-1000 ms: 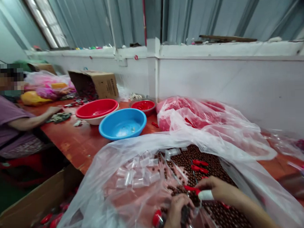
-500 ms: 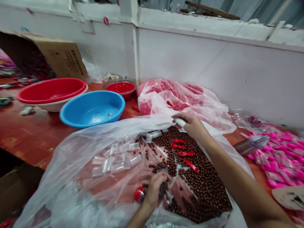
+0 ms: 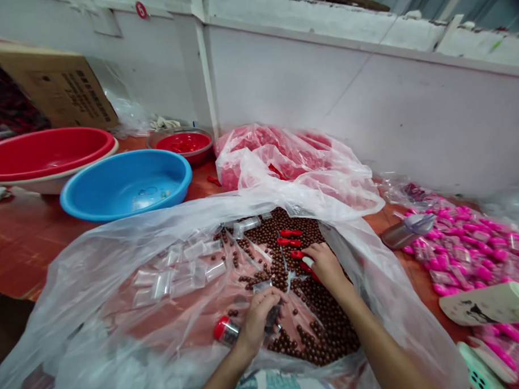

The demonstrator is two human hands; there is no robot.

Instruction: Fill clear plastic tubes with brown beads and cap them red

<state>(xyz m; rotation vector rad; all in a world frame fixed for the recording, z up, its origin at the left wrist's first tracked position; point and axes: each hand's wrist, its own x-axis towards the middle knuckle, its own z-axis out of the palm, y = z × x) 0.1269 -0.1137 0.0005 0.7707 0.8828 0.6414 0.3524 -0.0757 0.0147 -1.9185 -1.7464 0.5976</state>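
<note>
My left hand (image 3: 259, 319) is curled round a small clear container with dark contents, mostly hidden by the fingers. Just left of it lies a clear tube with a red cap (image 3: 224, 328). My right hand (image 3: 325, 266) has its fingers bent down over the red plastic pieces (image 3: 296, 254), with something white at the fingertips. Brown balls (image 3: 332, 334) are spread over a clear plastic sheet (image 3: 103, 239) around both hands. Two more red pieces (image 3: 289, 237) rest on the balls. Several clear empty tubes (image 3: 177, 277) lie left of the balls.
A blue basin (image 3: 127, 185), a red basin (image 3: 49, 151) and a smaller bowl (image 3: 183, 143) stand behind on the left. Beyond the sheet is a bag of pink items (image 3: 283, 154). Pink packets (image 3: 469, 244), a grey bottle (image 3: 408, 230) and a cream case (image 3: 488, 304) lie on the right.
My right hand has come down from the sheet's far edge to the red pieces. My left hand remains by the capped tube. The view has shifted to the right.
</note>
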